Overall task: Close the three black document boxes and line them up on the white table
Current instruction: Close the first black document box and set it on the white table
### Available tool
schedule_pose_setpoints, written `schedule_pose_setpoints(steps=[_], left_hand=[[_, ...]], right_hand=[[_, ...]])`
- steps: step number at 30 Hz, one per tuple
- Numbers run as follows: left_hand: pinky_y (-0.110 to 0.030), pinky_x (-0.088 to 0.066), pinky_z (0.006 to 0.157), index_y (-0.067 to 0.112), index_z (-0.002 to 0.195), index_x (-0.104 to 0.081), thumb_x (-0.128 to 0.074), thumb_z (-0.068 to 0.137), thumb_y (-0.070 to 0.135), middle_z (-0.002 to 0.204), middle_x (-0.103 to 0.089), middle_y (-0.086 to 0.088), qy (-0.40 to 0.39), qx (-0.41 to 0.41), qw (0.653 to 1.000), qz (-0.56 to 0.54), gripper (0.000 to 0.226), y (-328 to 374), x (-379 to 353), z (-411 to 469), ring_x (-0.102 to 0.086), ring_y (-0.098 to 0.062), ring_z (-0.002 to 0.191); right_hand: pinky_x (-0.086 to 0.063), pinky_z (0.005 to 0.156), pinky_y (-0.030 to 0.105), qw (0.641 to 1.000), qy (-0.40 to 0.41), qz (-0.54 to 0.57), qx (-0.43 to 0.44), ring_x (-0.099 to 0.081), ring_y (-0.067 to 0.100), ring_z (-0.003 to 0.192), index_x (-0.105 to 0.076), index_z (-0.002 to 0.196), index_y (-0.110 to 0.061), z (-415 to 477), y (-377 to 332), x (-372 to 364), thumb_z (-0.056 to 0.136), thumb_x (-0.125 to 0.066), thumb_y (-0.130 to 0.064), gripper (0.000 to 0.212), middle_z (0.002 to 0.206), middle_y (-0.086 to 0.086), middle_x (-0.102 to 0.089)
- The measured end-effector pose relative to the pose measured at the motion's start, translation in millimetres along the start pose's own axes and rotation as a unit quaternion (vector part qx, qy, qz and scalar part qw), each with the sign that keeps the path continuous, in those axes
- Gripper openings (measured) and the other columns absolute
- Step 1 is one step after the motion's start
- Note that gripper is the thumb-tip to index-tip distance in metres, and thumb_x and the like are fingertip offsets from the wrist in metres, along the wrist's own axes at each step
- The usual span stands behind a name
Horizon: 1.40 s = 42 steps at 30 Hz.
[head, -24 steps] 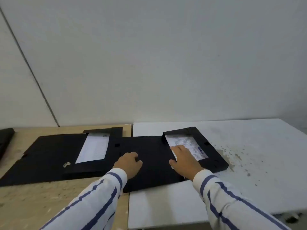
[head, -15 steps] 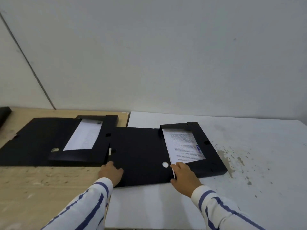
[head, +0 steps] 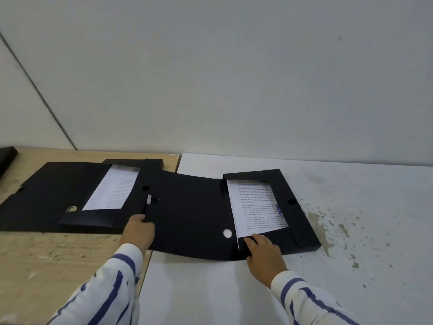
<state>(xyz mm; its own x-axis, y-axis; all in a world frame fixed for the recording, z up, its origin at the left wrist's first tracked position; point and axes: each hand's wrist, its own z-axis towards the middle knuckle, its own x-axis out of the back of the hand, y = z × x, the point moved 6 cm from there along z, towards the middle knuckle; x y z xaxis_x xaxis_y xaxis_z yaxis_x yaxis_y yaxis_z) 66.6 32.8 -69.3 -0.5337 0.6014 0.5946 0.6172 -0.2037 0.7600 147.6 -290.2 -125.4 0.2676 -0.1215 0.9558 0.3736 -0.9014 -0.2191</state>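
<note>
Two black document boxes lie open side by side. The right box sits on the white table with printed paper in its tray; its lid is spread flat to the left. My left hand grips the lid's left edge, lifting it slightly. My right hand rests with fingers spread on the tray's near flap. The left box lies open on the wooden table, also holding paper. A third black item shows only partly at the far left.
A plain grey wall rises right behind both tables. The white table has brownish stains to the right of the box. The two tabletops meet along a seam under the right box's lid.
Both hands have slid toward me off the middle of the right box. The left hand now pinches the lid's left edge, which has risen; the right sits at the tray's near end.
</note>
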Motion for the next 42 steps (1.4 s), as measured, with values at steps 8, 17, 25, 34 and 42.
schedule_pose_setpoints(steps=[8,17,25,34,42], left_hand=[[-0.036,-0.054,0.069,0.021,0.097,-0.054,-0.059,0.086,0.023,0.098,-0.064,-0.005,-0.247,-0.121,0.946,-0.175,0.012,122,-32,-69,-0.063,-0.023,0.091],[-0.037,-0.041,0.106,0.023,0.137,-0.041,-0.056,0.088,0.043,0.137,-0.053,-0.001,-0.372,-0.217,0.901,-0.055,0.055,137,-137,-121,-0.051,-0.02,0.122],[-0.041,-0.029,0.116,0.023,0.149,-0.014,-0.051,0.088,0.049,0.157,-0.023,-0.005,-0.37,-0.218,0.887,0.171,0.077,98,-189,-105,-0.031,-0.027,0.141],[-0.041,-0.031,0.113,0.02,0.146,-0.024,-0.05,0.089,0.046,0.159,-0.011,-0.009,-0.28,-0.159,0.922,0.215,0.068,97,-230,-94,-0.033,-0.032,0.139],[-0.043,-0.036,0.111,0.021,0.145,-0.025,-0.055,0.088,0.043,0.16,-0.004,-0.007,-0.216,-0.127,0.928,0.276,0.069,98,-246,-100,-0.035,-0.031,0.137]], right_hand=[[-0.029,0.114,0.037,0.998,-0.018,0.062,-0.029,-0.031,0.021,0.139,-0.042,0.14,-0.022,2,4,3,0.093,-0.048,-0.03,0.048,0.151,0.0,-0.036],[-0.037,0.104,0.029,0.967,0.007,0.224,-0.118,-0.049,0.023,0.125,-0.052,0.132,-0.016,-4,39,30,0.097,-0.047,-0.026,0.037,0.14,0.005,-0.047],[-0.041,0.1,0.038,0.832,0.088,0.465,-0.291,-0.053,0.032,0.116,-0.059,0.117,-0.016,-2,124,64,0.099,-0.036,-0.037,0.036,0.119,0.004,-0.058],[-0.041,0.106,0.049,0.75,0.009,0.627,-0.209,-0.054,0.025,0.115,-0.053,0.126,-0.031,27,183,93,0.092,-0.047,-0.051,0.04,0.127,0.0,-0.057],[-0.046,0.103,0.038,0.932,-0.028,0.339,-0.121,-0.053,0.027,0.12,-0.034,0.144,-0.021,47,182,79,0.094,-0.041,-0.004,0.054,0.138,0.008,-0.052]])
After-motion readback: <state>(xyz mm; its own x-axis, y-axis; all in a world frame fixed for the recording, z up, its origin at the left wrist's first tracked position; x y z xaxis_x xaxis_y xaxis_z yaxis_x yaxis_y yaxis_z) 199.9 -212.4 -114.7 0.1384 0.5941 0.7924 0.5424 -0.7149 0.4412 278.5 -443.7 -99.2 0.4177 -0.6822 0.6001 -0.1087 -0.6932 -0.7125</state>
